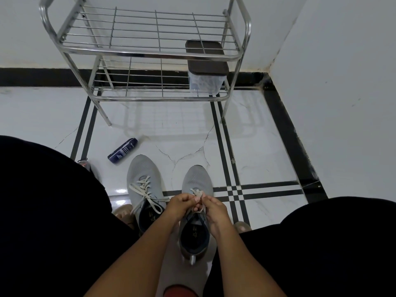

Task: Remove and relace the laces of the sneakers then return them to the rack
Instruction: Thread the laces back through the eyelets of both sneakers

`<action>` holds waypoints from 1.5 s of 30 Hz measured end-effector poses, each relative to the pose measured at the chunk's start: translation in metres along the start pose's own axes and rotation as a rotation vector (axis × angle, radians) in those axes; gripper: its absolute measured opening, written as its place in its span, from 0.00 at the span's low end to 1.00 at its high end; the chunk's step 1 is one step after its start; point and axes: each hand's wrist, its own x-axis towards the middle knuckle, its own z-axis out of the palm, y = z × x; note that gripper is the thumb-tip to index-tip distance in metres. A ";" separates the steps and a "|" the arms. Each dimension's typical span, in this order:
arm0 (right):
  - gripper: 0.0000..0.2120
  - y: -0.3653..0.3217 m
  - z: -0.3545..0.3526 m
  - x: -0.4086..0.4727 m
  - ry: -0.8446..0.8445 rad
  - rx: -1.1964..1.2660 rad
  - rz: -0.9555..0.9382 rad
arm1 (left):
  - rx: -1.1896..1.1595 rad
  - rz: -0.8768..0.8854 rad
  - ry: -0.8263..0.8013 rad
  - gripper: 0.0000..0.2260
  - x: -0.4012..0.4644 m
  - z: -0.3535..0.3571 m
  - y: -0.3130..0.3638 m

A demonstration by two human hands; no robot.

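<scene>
Two grey mesh sneakers stand side by side on the white floor between my knees. The left sneaker (143,174) has its pale lace (143,192) threaded and loosely tied. Over the right sneaker (197,176) my left hand (180,205) and my right hand (214,209) meet, each pinching part of that shoe's pale lace (198,195) above the tongue. The lace ends are hidden by my fingers. The steel shoe rack (150,53) stands against the wall ahead, with no shoes on its two wire shelves.
A clear plastic box with a dark brown lid (205,67) sits on the rack's lower shelf at the right. A dark blue spray can (122,150) lies on the floor left of the sneakers. My black-clad knees flank both sides; a wall corner closes the right.
</scene>
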 end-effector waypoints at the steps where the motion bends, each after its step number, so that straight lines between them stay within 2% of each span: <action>1: 0.11 -0.001 0.001 -0.001 -0.002 -0.005 0.001 | 0.016 -0.002 -0.009 0.08 0.000 -0.001 0.000; 11: 0.12 -0.010 0.005 -0.011 -0.146 -0.033 0.071 | 0.037 -0.022 0.061 0.12 0.003 -0.002 0.000; 18: 0.11 -0.014 0.008 -0.012 -0.053 -0.066 0.093 | 0.216 -0.009 -0.074 0.08 0.006 -0.007 0.000; 21: 0.11 -0.015 0.010 -0.011 -0.062 -0.160 0.081 | 0.207 -0.016 -0.041 0.09 0.008 -0.005 0.003; 27: 0.02 -0.023 0.004 -0.012 -0.099 -0.589 -0.108 | 0.188 -0.041 0.099 0.10 0.004 -0.005 0.006; 30: 0.05 -0.024 -0.001 -0.007 -0.059 -0.741 -0.187 | 0.234 -0.034 0.132 0.11 0.004 -0.008 0.005; 33: 0.10 -0.020 0.000 -0.008 -0.004 -0.834 -0.234 | 0.269 -0.011 0.152 0.12 0.005 -0.009 0.003; 36: 0.12 -0.019 0.000 -0.012 0.079 -1.079 -0.343 | 0.297 0.003 0.158 0.15 0.000 -0.007 0.005; 38: 0.09 -0.017 0.001 -0.015 0.139 -1.224 -0.430 | 0.351 0.012 0.156 0.16 -0.001 -0.004 0.007; 40: 0.04 -0.012 0.003 -0.018 0.199 -1.331 -0.519 | 0.438 0.020 0.142 0.13 -0.001 -0.001 0.007; 43: 0.02 -0.003 0.004 -0.022 0.259 -1.382 -0.615 | 0.546 0.008 0.104 0.07 0.000 0.002 0.012; 45: 0.03 -0.001 0.004 -0.020 0.262 -1.338 -0.615 | 0.521 -0.030 0.040 0.10 -0.002 0.002 0.016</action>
